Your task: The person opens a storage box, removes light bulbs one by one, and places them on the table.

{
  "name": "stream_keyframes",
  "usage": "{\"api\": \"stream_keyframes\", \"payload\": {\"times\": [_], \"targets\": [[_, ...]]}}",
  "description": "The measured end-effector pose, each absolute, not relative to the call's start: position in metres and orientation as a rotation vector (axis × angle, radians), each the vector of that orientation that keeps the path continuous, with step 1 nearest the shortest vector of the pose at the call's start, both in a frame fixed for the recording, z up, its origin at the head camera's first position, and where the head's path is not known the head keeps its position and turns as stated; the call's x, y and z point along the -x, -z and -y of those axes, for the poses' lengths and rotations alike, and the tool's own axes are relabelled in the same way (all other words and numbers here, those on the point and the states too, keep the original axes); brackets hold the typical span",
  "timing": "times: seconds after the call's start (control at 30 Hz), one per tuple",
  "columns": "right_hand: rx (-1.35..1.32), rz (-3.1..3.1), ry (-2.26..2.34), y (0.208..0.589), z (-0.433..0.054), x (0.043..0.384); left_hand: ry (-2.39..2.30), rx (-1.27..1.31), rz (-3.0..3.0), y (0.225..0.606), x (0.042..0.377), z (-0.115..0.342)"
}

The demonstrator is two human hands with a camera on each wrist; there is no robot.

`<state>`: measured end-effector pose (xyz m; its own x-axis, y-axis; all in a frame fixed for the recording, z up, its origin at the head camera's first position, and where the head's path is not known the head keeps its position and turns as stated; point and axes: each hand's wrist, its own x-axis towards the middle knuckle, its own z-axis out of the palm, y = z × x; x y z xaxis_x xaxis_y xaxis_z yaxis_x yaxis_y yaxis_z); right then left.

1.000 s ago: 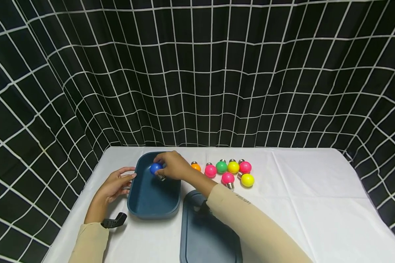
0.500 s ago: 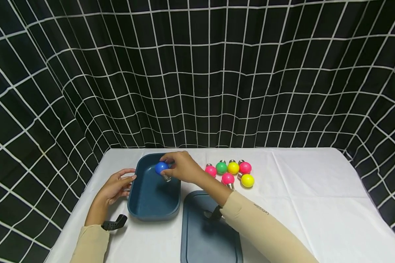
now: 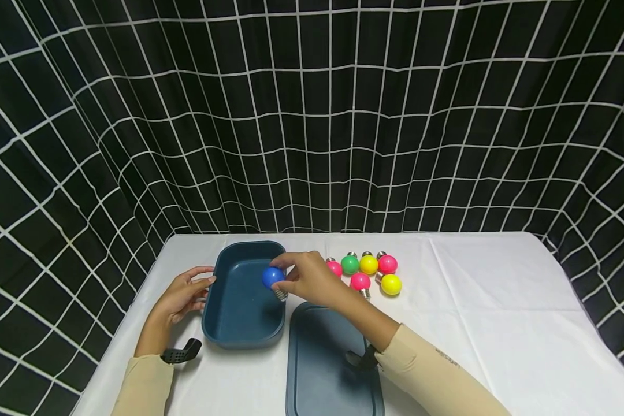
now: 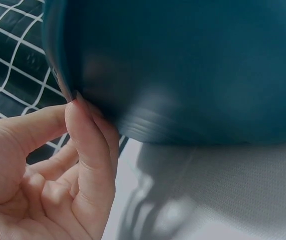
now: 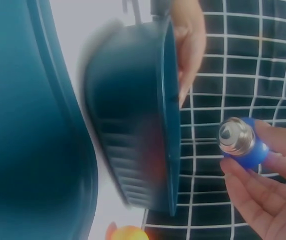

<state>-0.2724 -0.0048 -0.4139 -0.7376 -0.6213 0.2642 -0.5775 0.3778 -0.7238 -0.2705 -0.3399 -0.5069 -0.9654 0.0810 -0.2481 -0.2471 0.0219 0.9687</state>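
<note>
In my right hand is a blue light bulb, pinched between thumb and fingers above the right rim of a dark blue plastic box. The bulb's silver screw base points toward the camera in the right wrist view. At the box's left side, my left hand pinches the rim; the thumb and a fingertip meet there in the left wrist view. No bulb shows inside the box in the head view.
Right of the box lie several coloured bulbs, among them a green bulb and a yellow bulb. An orange bulb shows in the right wrist view. A blue-grey lid lies nearer, under the right forearm. Black grid cloth hangs behind.
My right hand has carried the blue bulb rightward and nearer, from over the box's middle to its right rim. The orange bulb is now hidden in the head view. The left hand stays put.
</note>
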Motion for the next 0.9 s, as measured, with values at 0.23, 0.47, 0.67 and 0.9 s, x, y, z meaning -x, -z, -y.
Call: {"api": "stream_keyframes", "payload": {"times": [0.23, 0.47, 0.67, 0.9], "targets": [[1.080, -2.577, 1.363, 0.417, -0.014, 0.258, -2.021, 0.164, -2.073, 0.507, 0.270, 0.339], [1.006, -2.641, 1.414, 0.420, -0.037, 0.249, -2.018, 0.167, -2.073, 0.507, 0.269, 0.339], [0.922, -2.712, 1.461, 0.417, -0.058, 0.242, -2.024, 0.165, -2.066, 0.508, 0.269, 0.338], [0.868, -2.798, 1.498, 0.418, -0.080, 0.239, -2.028, 0.156, -2.066, 0.507, 0.270, 0.338]]}}
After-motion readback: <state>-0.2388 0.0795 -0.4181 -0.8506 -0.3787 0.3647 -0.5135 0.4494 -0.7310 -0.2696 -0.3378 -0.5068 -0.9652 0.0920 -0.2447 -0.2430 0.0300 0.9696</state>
